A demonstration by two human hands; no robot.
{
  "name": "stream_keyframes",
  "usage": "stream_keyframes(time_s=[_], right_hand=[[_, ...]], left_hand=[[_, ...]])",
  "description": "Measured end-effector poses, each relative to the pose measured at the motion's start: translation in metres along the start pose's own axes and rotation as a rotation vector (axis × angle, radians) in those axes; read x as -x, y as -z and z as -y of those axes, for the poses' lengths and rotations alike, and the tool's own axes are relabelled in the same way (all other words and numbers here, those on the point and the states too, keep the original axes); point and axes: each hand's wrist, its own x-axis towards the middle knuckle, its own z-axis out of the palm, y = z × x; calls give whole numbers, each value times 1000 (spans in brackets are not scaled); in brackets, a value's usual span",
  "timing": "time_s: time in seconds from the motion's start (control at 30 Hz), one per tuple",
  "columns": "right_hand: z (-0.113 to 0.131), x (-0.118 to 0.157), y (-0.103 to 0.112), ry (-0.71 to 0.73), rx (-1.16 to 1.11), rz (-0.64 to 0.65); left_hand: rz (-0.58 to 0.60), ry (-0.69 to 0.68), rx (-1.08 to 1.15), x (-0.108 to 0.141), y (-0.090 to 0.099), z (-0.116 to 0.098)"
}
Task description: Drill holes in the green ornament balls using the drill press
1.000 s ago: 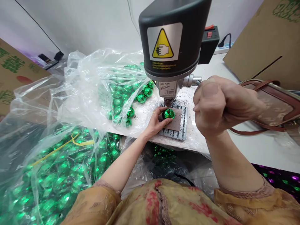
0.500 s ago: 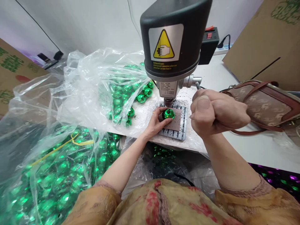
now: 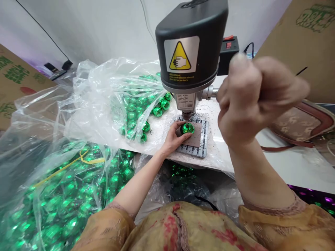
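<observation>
A black drill press (image 3: 188,52) with a yellow warning label stands over a slotted metal base plate (image 3: 201,150). My left hand (image 3: 175,137) grips a faceted green ball (image 3: 187,128) between thumb and fingers on a brown pad (image 3: 195,139), directly under the drill bit. The bit's tip is at the top of the ball. To the right of the press, my right hand (image 3: 251,97) is raised and closed around the feed lever, most of which it hides; the hand is blurred.
Clear plastic bags (image 3: 96,90) with green balls (image 3: 157,111) spill over the table's left side. A larger bag of green balls (image 3: 70,198) lies lower left. A brown handbag (image 3: 300,122) rests at right. Cardboard boxes (image 3: 282,42) flank the table.
My right hand has risen and moved right, nearer the camera. The drill head appears slightly lower and further left. My left hand still holds the green ball under the bit.
</observation>
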Motion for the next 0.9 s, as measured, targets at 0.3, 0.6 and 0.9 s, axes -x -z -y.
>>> stream_keyframes(time_s=[0.3, 0.6, 0.9], right_hand=[[-9, -35, -11, -120, -112, 30], [-9, -37, -9, -176, -150, 29], [-6, -35, -8, -217, -101, 56]], left_hand=[[-200, -186, -236, 45, 4, -28], [628, -431, -779, 165, 26, 20], [583, -57, -677, 127, 27, -10]])
